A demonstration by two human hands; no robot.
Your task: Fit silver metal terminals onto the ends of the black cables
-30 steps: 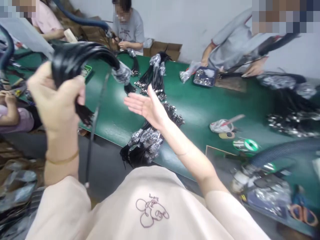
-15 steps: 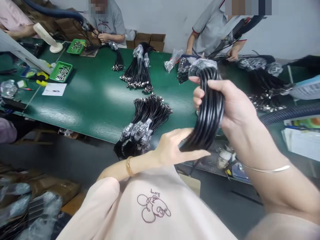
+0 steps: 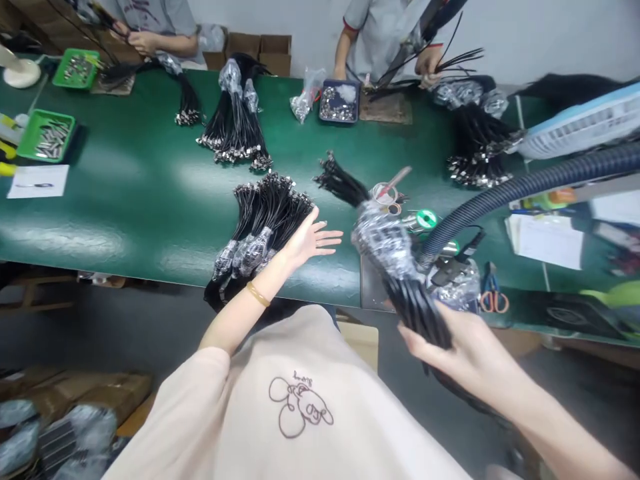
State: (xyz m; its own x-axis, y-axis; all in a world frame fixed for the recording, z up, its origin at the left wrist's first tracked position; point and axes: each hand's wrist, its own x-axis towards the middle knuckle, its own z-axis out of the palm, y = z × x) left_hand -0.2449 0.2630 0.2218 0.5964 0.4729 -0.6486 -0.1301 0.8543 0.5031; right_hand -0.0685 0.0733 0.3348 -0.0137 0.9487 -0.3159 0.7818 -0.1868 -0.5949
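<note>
A bundle of black cables (image 3: 385, 237), wrapped in clear plastic film near its connector end, is gripped in my right hand (image 3: 460, 340). It slants up and to the left over the table's near edge, and its lower part hangs below the hand. My left hand (image 3: 310, 240) has its fingers spread and holds nothing. It lies beside a stack of similar film-wrapped cable bundles (image 3: 265, 220), whose metal ends point away from me. Whether the left hand touches that stack, I cannot tell.
Across the green table (image 3: 140, 200) stand more cable bundles (image 3: 233, 120), a blue parts tray (image 3: 339, 102) and a green tray (image 3: 47, 137). A ribbed hose (image 3: 520, 183) arches on the right, near orange-handled pliers (image 3: 494, 293). Two co-workers' hands (image 3: 145, 41) handle cables opposite.
My left hand has come off the cable bundle and moved left with its fingers opened. My right hand has lowered the bundle, turning its wrapped connector end toward the table.
</note>
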